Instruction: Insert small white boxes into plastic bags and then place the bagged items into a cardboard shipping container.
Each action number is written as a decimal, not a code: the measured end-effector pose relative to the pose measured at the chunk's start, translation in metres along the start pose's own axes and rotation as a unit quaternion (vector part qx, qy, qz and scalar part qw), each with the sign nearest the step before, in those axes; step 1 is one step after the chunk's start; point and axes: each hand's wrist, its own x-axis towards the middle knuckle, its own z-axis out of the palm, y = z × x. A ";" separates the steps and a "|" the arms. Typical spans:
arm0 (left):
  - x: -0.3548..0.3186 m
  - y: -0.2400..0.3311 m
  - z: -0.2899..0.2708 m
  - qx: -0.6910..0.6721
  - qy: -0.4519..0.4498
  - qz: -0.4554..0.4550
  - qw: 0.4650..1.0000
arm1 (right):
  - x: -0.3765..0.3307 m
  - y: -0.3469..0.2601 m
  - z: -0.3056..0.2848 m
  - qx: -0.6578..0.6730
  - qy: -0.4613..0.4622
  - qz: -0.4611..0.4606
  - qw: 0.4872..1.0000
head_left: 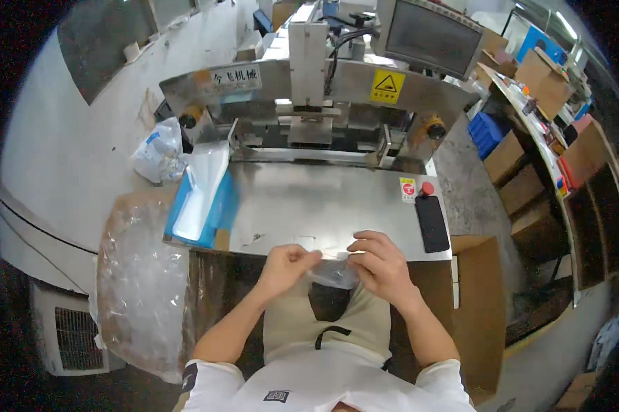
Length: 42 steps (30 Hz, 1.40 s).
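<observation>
Both the left hand point(287, 264) and right hand point(378, 264) pinched a small clear plastic bag point(332, 272) at the counter's point(309, 206) near edge; it looked light, limp and slippery, best gripped by its edges.

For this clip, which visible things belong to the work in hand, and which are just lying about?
In hand:
- small clear plastic bag, pinched between left hand and right hand
- steel machine table in front of them
- stack of flat clear bags in the blue tray

Lying about:
- black phone
- crumpled bag
- cardboard boxes
- large plastic-lined carton
</observation>
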 end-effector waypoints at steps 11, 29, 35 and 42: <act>0.075 0.026 -0.036 0.357 -0.166 0.253 0.884 | 0.036 0.058 0.028 0.036 -0.201 0.075 0.976; 0.346 0.036 -0.147 0.243 -0.153 0.047 0.957 | 0.172 0.262 0.101 -0.037 -0.208 0.235 0.949; 0.345 -0.013 -0.142 0.293 0.083 0.257 0.917 | 0.183 0.190 0.145 -0.176 -0.139 0.051 0.973; 0.118 -0.044 -0.006 0.442 0.132 0.227 0.858 | 0.163 0.189 0.153 -0.251 -0.195 0.099 0.943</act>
